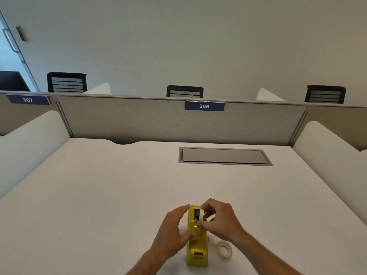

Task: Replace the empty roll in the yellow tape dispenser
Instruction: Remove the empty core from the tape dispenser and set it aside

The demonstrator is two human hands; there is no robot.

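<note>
the right hand (220,219) pinches a white roll (201,214) edge-on between thumb and fingers, its grip clamped on the roll at the far end of the yellow dispenser (197,243). the roll sits partly down in the dispenser's open well, with a dark hub just left of the grip. the left hand (172,228) steadies the dispenser's left side, fingers spread, thumb touching the body just below the grip; it is not closed on it. a second roll (224,251) lies flat on the tabletop (99,195), right of the dispenser, below the right wrist.
</note>
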